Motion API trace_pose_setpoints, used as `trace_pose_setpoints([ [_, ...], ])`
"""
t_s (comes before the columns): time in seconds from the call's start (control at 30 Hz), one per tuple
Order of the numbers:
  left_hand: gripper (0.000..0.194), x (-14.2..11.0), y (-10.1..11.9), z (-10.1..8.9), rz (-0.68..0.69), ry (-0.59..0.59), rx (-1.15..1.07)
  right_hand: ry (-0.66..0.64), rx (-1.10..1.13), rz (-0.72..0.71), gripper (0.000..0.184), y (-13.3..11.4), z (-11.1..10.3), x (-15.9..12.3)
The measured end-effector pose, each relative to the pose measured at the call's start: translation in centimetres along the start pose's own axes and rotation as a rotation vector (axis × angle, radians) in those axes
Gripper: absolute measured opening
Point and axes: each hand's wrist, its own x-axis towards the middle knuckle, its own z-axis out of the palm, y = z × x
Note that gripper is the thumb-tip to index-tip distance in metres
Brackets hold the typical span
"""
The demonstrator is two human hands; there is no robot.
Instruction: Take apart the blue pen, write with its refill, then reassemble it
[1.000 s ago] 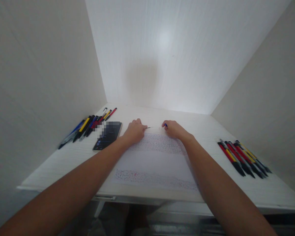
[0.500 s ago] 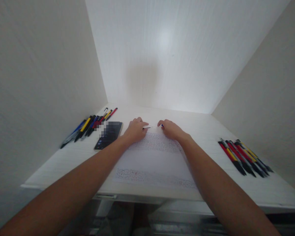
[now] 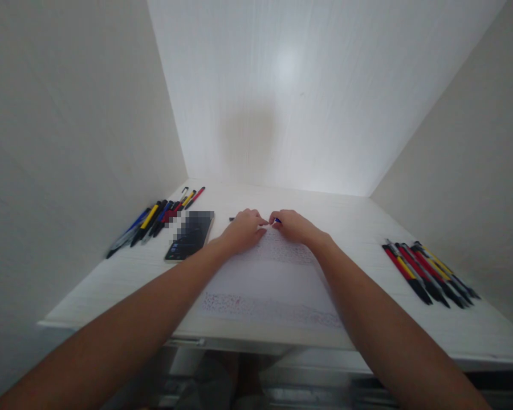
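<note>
My left hand (image 3: 245,230) is closed in a pinch on a slim pen, whose dark end (image 3: 231,219) pokes out at the left of the fingers. Most of that pen is hidden by the hand. Close beside it, my right hand (image 3: 294,225) pinches a small blue pen part (image 3: 277,220); only a bit of it shows. The fingertips of both hands nearly meet, and a pale piece lies between them. Under the hands is a sheet of paper (image 3: 269,279) covered with handwriting at the top and small coloured marks along its near edge.
A phone (image 3: 192,236) lies left of my left forearm. Beyond it, several pens (image 3: 147,222) in blue, yellow, black and red lie along the left wall. Several more red, yellow and black pens (image 3: 427,273) lie in a row at the right. White walls enclose the desk (image 3: 359,228).
My hands have drawn together, so the gap between the fingertips has nearly gone. A dark pen end now shows left of my left hand. The paper and phone have stayed put.
</note>
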Motion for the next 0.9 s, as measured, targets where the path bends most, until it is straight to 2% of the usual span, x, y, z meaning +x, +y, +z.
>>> trace_pose_setpoints([
  [0.17,0.029,0.2,0.6,0.0,0.038,-0.034,0.009,0.015,0.032,-0.011,0.017,-1.2,0.1,0.1],
  [0.37,0.032,0.3,0.9,-0.3,-0.107,-0.015,-0.066,0.004,0.007,0.03,0.015,-1.9,-0.4,0.2],
  [0.6,0.026,0.0,1.5,-0.7,-0.124,-0.003,-0.096,-0.009,-0.064,0.051,0.02,-2.5,0.2,0.0],
  [0.77,0.025,0.0,1.3,-0.1,-0.108,0.025,-0.107,0.007,-0.076,0.051,0.028,-2.3,0.5,-0.2],
  [0.9,0.025,-0.1,1.5,-0.3,-0.129,0.079,-0.143,0.05,-0.029,0.055,0.03,-1.6,-0.2,-0.2],
])
